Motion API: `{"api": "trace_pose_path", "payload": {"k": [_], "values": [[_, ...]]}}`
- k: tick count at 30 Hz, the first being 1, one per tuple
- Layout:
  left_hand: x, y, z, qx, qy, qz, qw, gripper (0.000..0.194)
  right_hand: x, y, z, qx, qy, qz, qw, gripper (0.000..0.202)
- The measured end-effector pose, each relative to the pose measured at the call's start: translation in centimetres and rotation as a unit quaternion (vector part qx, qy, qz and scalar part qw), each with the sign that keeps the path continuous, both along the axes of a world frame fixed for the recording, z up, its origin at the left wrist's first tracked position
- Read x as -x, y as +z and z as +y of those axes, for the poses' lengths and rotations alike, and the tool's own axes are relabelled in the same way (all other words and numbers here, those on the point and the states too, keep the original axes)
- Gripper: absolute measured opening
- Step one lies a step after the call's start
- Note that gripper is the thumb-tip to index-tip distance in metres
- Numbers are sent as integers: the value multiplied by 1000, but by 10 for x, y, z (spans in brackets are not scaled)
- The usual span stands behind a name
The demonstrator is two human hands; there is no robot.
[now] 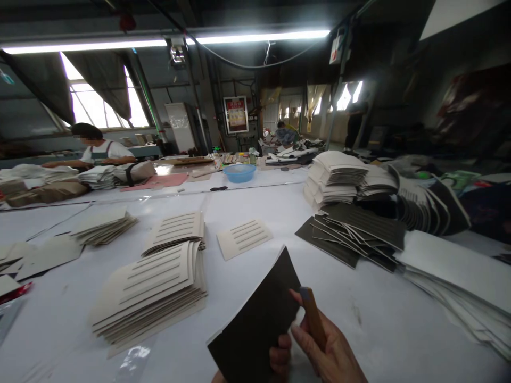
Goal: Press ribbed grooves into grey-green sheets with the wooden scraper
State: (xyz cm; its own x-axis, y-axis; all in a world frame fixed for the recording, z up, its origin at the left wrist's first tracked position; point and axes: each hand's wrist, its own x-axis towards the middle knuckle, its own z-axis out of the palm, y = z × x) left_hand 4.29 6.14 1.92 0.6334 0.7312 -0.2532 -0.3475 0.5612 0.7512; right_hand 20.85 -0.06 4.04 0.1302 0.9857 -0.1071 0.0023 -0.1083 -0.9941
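Observation:
My left hand [280,352] grips a dark sheet with a pale edge [255,314] near its lower end, fingers curled over the right side. The sheet is tilted up above the table. My right hand [335,348] is closed around a tool with a flat wooden handle [313,319]. Its fingertips are close to the sheet's right edge; I cannot tell whether they touch it. The tool's working end is hidden. Beyond the sheet lies a single cream slotted piece [244,238], and to the left stands a stack of similar slotted pieces [147,282].
Dark slotted panels [351,234] lie fanned out at right, in front of tall cream stacks [333,173]. White sheets [459,266] reach the right edge. A blue basin [239,172] stands farther back on the white table [191,351]. A person [106,151] works at far left.

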Motion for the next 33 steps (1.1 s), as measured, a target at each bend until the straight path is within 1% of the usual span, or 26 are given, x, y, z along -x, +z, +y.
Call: {"api": "trace_pose_path", "payload": {"k": [1, 2, 3, 4, 5, 6, 7, 8, 9, 10, 11, 12, 13, 15, 16, 17, 19, 21, 23, 27, 29, 33], "values": [[0, -2, 3, 0, 21, 1, 1000, 45, -7, -2, 0, -10, -28, -51, 998, 65], [1, -3, 6, -10, 56, 13, 998, 48, -15, -5, 0, -15, -57, -95, 994, 60], [4, -5, 8, -40, 101, 50, 993, 49, -25, -8, 0, -18, -78, -130, 988, 56], [7, -5, 8, -89, 140, 115, 979, 47, -36, -11, 0, -16, -86, -160, 983, 52], [11, -5, 7, -156, 165, 214, 950, 43, -47, -14, -1, -13, -88, -190, 978, 50], [15, -4, 4, -230, 168, 339, 896, 38, -58, -17, -2, -7, -85, -221, 972, 48], [19, -2, 1, -296, 146, 470, 819, 34, -68, -20, -5, 0, -81, -252, 964, 47], [23, 0, -2, -346, 108, 580, 729, 32, -77, -23, -8, 6, -77, -282, 956, 46], [25, 3, -5, -379, 67, 656, 649, 29, -83, -26, -12, 8, -74, -310, 948, 45], [26, 6, -7, -409, 38, 699, 585, 26, -87, -29, -16, 2, -71, -335, 940, 44], [25, 8, -7, -447, 22, 712, 542, 23, -89, -32, -21, -8, -67, -357, 932, 43], [25, 10, -4, -496, 14, 699, 514, 21, -89, -35, -26, -18, -63, -381, 922, 42], [24, 10, 0, -552, 5, 668, 500, 21, -88, -39, -31, -24, -60, -408, 911, 42], [22, 6, 14, -647, -32, 582, 491, 34, -82, -43, -37, -17, -50, -459, 887, 45], [21, 3, 21, -676, -55, 546, 491, 41, -79, -44, -39, -9, -41, -480, 876, 47], [19, -1, 28, -690, -76, 523, 494, 45, -77, -45, -40, 1, -33, -497, 867, 49], [15, -9, 35, -687, -100, 513, 504, 48, -74, -43, -38, 14, -15, -515, 857, 50], [8, -13, 33, -669, -92, 529, 515, 51, -71, -39, -34, 24, -6, -524, 851, 48], [-1, -15, 25, -649, -70, 551, 520, 52, -70, -35, -31, 40, 0, -543, 839, 46], [-17, -19, 11, -619, -20, 590, 518, 47, -66, -32, -30, 77, 5, -613, 786, 47], [-20, -22, 9, -617, -3, 593, 518, 46, -66, -33, -33, 80, 7, -634, 769, 51], [-19, -26, 9, -620, 5, 585, 523, 46, -64, -37, -39, 81, 19, -654, 752, 62]]}}
